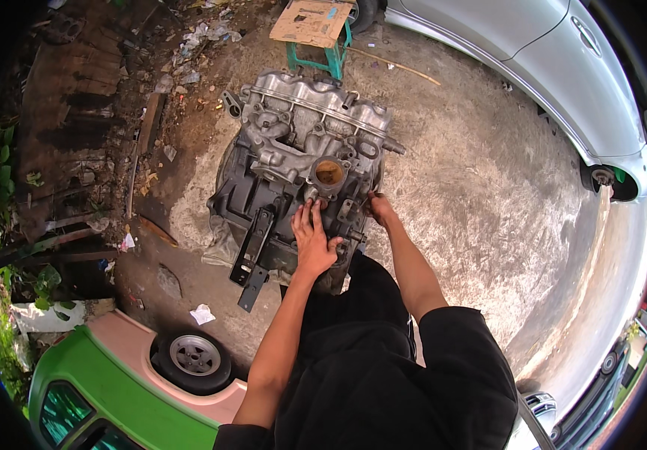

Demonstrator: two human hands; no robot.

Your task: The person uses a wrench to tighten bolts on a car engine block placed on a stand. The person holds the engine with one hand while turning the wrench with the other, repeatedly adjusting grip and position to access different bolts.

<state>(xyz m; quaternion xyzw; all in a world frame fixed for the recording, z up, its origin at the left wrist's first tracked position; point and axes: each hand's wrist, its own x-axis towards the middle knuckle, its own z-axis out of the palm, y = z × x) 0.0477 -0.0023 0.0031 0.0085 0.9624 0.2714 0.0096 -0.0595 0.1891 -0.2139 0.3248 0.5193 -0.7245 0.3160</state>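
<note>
A large grey metal car engine stands on the ground right before me. On its upper side is a silver ribbed cover, and near the middle a round port has a rusty brown inside. My left hand lies on the engine just below that port, its fingers stretched out and thumb apart, holding nothing. At the engine's right side, my right hand is closed with curled fingers; what they grip is too small and dark to make out. A black metal bracket sticks out at the engine's near left.
Beyond the engine stands a green stool with a brown board on top. A silver car is at the far right. A green and pink car is at the near left. Litter and a wooden plank lie left.
</note>
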